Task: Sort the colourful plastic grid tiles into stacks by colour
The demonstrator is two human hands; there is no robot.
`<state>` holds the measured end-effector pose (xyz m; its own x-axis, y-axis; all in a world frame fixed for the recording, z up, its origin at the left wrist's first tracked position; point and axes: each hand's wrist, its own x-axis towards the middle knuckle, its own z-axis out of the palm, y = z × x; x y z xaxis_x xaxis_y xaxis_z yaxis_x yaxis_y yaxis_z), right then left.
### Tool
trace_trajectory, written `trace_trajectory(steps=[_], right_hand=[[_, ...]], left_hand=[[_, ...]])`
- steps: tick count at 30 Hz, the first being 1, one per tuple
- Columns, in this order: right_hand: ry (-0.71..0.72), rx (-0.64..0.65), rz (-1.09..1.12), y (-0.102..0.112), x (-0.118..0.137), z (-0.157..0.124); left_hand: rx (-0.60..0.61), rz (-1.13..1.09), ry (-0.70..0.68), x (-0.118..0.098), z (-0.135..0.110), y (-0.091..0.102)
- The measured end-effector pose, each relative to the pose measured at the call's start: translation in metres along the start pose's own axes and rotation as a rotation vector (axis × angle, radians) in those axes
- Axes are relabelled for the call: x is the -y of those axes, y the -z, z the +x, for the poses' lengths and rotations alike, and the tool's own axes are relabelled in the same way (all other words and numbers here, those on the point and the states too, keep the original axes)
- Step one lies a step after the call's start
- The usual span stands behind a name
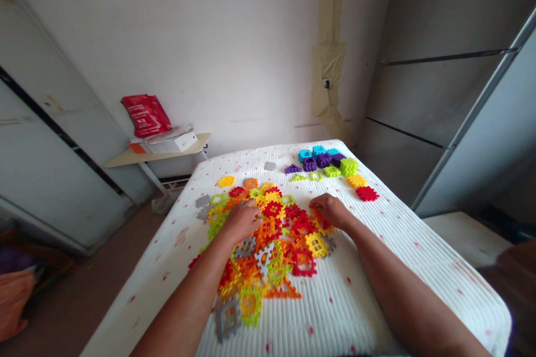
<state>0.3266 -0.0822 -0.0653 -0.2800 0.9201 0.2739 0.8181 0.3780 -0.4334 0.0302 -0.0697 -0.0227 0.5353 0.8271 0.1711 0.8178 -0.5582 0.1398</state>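
White ribbed mattress (pixel 368 290), red-flecked; plastic lattice blocks (pixel 272 256) heaped centrally; purple and blue blocks (pixel 318 159) grouped beyond.

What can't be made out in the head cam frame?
All in the head view:
Left hand: covers the plastic building pieces beneath it, so any grip is unclear.
Right hand: likewise hides the pieces under it.
Red packet: print too small to read.
Dark brown object: cut off by the right edge.

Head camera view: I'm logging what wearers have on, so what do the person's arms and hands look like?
The left hand and right hand are bare, with no gloves. The left forearm and right forearm are bare too: no sleeves, watch or bracelet shows. Whether there are rings is too small to tell.
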Motion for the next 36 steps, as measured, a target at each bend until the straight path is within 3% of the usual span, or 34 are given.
trace_trajectory(steps=[8,13,17,22,24,28,32,36], right_hand=[[0.189,0.1,-0.079,-0.007,0.041,0.002],[0.341,0.117,0.137,-0.009,0.048,0.002],[0.385,0.175,0.325,-0.01,0.052,0.0],[0.422,0.281,0.387,-0.007,0.063,-0.006],[0.407,0.238,0.371,-0.006,0.063,-0.006],[0.297,-0.004,0.198,-0.008,0.052,-0.002],[0.36,0.101,0.036,-0.008,0.047,0.0],[0.298,0.171,-0.103,0.0,0.053,-0.003]], left_hand=[[0.02,-0.132,-0.083,0.001,-0.017,0.0],[-0.037,-0.154,-0.056,0.004,-0.016,0.0],[-0.086,-0.161,-0.043,0.006,-0.014,-0.004],[-0.18,-0.189,-0.059,0.001,-0.008,-0.002],[-0.168,-0.191,-0.104,-0.006,-0.004,0.0],[-0.039,-0.114,-0.186,-0.023,0.005,-0.003],[0.051,-0.004,-0.161,-0.03,0.009,-0.009],[-0.004,-0.007,-0.125,-0.023,0.009,-0.006]])
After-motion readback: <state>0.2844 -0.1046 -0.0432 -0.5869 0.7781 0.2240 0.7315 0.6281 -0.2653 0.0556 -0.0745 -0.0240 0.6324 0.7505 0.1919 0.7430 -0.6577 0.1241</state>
